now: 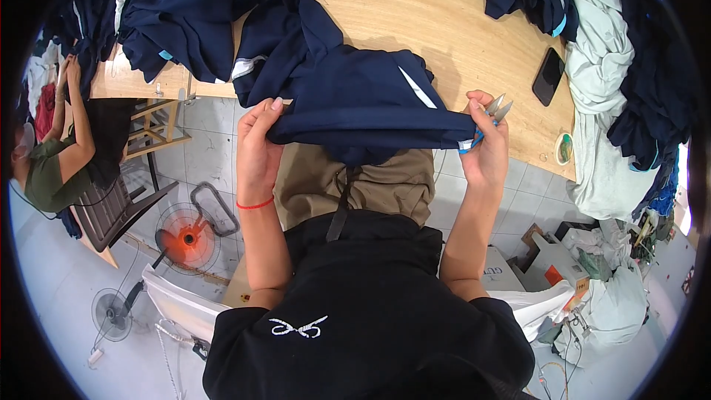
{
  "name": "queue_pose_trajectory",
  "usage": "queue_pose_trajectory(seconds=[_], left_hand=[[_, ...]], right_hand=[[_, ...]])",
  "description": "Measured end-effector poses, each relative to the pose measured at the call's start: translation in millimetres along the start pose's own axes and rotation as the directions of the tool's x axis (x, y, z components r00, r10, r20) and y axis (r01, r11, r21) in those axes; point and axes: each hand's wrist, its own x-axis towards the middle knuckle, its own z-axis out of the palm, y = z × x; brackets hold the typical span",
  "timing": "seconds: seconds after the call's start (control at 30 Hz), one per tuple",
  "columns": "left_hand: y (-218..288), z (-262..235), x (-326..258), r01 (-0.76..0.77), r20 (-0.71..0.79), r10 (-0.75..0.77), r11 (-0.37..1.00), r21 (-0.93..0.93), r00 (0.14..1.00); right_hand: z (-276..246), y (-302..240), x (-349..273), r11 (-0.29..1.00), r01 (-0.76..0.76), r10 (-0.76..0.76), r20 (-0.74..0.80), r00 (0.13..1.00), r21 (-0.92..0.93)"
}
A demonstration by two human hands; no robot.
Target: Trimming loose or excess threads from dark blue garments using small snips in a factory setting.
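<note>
A navy garment [348, 85] with a slim white stripe is stretched between my hands over the near table edge, its far part lying on the wood. My left hand [259, 137] grips one end of the folded edge, fingers closed round the cloth. At the other end, my right hand [487, 152] pinches the same edge. Also held in that hand is a pair of small scissors [501, 109], blades pointing up and away, with blue showing at the handle. A small white label [465, 145] shows on the cloth beside my right fingers.
Navy garments [185, 22] pile up at the far left of the wooden table [415, 0]. A phone [548, 76] and a pale cloth heap [600, 67] lie at right. A co-worker [63, 152] handles cloth at far left. Fans [189, 238] stand at lower left.
</note>
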Motion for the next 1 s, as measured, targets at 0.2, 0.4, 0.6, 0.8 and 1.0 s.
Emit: queue_pose_trajectory(seconds=[0.2, 0.4, 0.6, 0.8, 1.0], left_hand=[[0, 0, 0, 0.001, 0.003, -0.001, 1.000, 0.011, 1.000], [0, -1, 1, 0.015, -0.034, -0.014, 0.999, 0.028, 0.999], [4, 4, 1, 0.010, 0.009, -0.010, 1.000, 0.009, 1.000], [6, 16, -2, 0.008, -0.080, -0.003, 0.998, 0.064, 0.997], [5, 14, -2, 0.014, -0.077, -0.009, 0.998, 0.065, 0.997]], right_hand=[[-1, 0, 0, 1.000, -0.007, 0.007, -0.001, 1.000, 0.002], [0, 0, 0, 1.000, -0.009, 0.009, -0.010, 1.000, 0.003], [2, 0, -1, 1.000, -0.009, 0.009, -0.035, 0.999, 0.003], [1, 0, -1, 1.000, -0.006, 0.006, -0.026, 1.000, 0.003], [0, 0, -1, 1.000, -0.009, 0.009, -0.011, 1.000, 0.000]])
